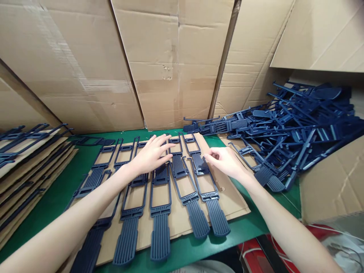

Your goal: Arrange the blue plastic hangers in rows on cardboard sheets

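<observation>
Lying on cardboard atop a green desk, the rightmost front blue piece has its looped end at the right hand and its ribbed end toward the desk's near edge, its long axis slanting slightly right as it comes closer. The right hand is nearer, thumb and finger pinched at that looped end, grip unclear; the left hand, fingers loosely spread, is over neighbouring pieces leftward.
</observation>
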Available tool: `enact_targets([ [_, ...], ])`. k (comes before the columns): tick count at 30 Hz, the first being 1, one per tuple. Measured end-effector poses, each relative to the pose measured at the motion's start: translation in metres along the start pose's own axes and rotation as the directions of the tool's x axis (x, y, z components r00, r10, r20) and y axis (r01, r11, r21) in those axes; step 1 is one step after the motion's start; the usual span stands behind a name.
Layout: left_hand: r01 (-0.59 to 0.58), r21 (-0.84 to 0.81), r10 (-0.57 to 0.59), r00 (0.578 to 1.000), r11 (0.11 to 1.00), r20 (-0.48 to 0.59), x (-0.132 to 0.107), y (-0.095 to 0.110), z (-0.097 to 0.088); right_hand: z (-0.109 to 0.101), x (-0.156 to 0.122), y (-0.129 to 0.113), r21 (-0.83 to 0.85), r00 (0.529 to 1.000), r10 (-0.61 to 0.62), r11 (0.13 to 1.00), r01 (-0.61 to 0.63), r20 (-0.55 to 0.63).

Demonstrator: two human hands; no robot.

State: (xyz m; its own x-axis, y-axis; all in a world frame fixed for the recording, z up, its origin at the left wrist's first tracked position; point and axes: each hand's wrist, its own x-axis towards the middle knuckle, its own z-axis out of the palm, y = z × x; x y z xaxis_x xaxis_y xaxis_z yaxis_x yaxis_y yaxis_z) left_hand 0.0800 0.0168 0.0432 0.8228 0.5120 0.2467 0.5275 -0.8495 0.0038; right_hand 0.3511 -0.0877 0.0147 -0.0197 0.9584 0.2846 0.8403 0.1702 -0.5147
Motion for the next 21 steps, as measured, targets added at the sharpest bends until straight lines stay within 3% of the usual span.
enact_targets([
  [4,-0.187,-0.087,0.196,0.974,0.979,0.110,-0.010,0.047,-0.020,0.005,0.001,-0.005,0.043,0.971,-0.229,0.972,0.232,-0.073],
  [9,-0.312,-0.239,0.373,0.883,0.920,0.286,-0.033,0.095,-0.022,0.015,0.003,-0.003,0.009,0.923,-0.383,0.924,0.383,-0.040],
  [13,-0.286,-0.321,0.381,0.879,0.903,0.288,-0.038,0.101,-0.016,0.023,0.004,0.003,-0.007,0.923,-0.383,0.924,0.383,0.038],
  [21,-0.316,-0.378,0.418,0.880,0.870,0.225,-0.035,0.099,-0.009,0.024,0.004,0.005,0.024,0.924,-0.377,0.926,0.376,0.065],
])
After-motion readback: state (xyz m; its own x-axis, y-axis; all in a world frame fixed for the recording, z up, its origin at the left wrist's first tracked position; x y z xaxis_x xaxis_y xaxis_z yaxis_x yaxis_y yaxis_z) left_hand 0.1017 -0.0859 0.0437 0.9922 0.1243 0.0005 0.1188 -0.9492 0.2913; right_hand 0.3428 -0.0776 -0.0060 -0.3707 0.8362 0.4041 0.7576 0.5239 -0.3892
